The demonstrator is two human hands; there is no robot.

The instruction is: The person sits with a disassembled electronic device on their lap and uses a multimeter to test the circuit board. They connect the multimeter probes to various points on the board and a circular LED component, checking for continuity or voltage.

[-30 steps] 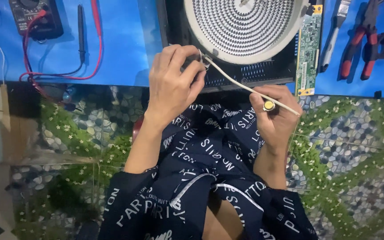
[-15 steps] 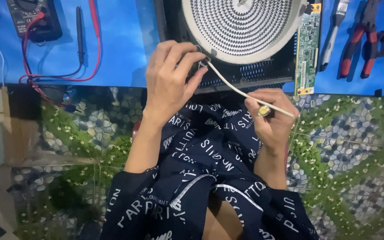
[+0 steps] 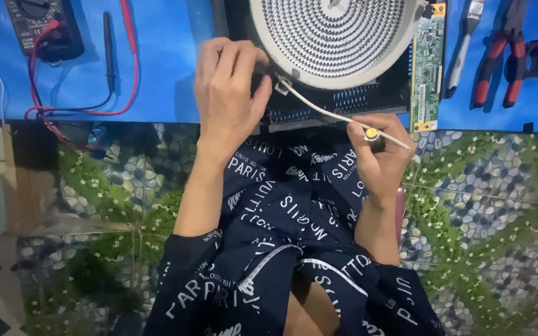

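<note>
At heater coil [image 3: 337, 37] edge: left hand [image 3: 228, 93] fingers pinch white wire [image 3: 325, 111]; right hand [image 3: 381, 155] grips its end.

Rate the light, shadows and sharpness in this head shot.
Head view: bright, even light on the blue table; the left hand casts a soft shadow there; floor tiles dimmer and slightly soft; heater coil sharp, without glare; right hand fairly crisp.

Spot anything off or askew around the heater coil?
Only the white sleeved wire: it trails loose from the round heating coil past the table edge to the right hand. The left hand rests at the coil's rim. No spills or damage visible.
</note>
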